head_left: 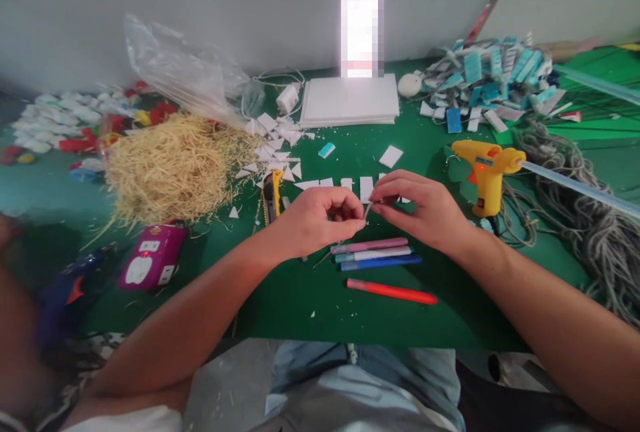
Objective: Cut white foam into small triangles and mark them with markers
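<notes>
Between the fingertips of both hands is a short piece of thin grey cord (pixel 369 211). My left hand (pixel 325 219) pinches one part of it, fingers curled. From the other side my right hand (pixel 415 209) pinches it between thumb and fingers. Just below them lie a pink marker (pixel 373 245), a white marker (pixel 375 254) and a blue marker (pixel 383 263), with a red marker (pixel 393 292) nearer the table edge. Behind the fingers, small white foam pieces (pixel 367 188) sit in a row, partly hidden. A yellow utility knife (pixel 273 193) is beside my left hand.
On the right are a yellow glue gun (pixel 485 165), a tangle of grey cord (pixel 585 232) and a heap of blue and white pieces (pixel 490 79). Leftward lie straw (pixel 167 169), a purple power box (pixel 153 255) and a blue glue gun (pixel 70 292). White sheets (pixel 345 102) are stacked behind.
</notes>
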### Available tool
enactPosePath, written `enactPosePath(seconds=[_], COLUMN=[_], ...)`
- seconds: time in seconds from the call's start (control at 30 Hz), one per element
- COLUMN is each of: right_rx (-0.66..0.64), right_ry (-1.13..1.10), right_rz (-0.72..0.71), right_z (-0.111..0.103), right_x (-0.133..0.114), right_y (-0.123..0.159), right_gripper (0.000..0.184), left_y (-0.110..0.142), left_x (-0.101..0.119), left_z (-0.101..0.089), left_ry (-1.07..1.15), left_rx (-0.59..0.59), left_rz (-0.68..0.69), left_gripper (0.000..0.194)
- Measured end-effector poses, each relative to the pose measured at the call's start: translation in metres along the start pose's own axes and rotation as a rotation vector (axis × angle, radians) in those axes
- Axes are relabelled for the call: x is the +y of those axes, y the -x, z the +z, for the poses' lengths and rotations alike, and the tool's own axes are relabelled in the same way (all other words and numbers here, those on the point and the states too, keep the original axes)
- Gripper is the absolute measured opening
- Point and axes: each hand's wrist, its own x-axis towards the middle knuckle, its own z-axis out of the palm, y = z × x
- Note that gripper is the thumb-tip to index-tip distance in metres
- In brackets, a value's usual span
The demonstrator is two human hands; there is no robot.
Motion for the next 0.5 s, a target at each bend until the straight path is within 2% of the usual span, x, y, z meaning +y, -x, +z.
enactPosePath(seconds=[0.13, 0.23, 0.3, 0.4, 0.5], right_rx=[0.014, 0.041, 0.119, 0.23, 0.19], right_ry=[0.012, 0.073, 0.193, 0.374, 0.494], right_rz=[-0.022, 0.043, 0.142, 0.388, 0.534], right_z=[0.001, -0.003, -0.01, -0.024, -0.036], right_x=[0.0, -0.003, -0.006, -0.009, -0.009], right_y=[0.0, 0.0, 0.0, -0.001, -0.004], right_gripper=[0.009, 0.01, 0.011, 0.008, 0.006], left_y=[0.0, 0.0, 0.001, -0.001, -0.004], left_x=[0.003, 0.003, 0.002, -0.003, -0.009], left_z=[0.0, -0.003, -0.009, -0.024, -0.039], left_ry=[-0.005, -0.038, -0.073, -0.104, -0.145], left_rx=[-0.006, 0.01, 0.059, 0.171, 0.255], left_rz=[-0.001, -0.005, -0.001, -0.013, -0.053], left_gripper=[0.013, 0.014, 0.016, 0.019, 0.019])
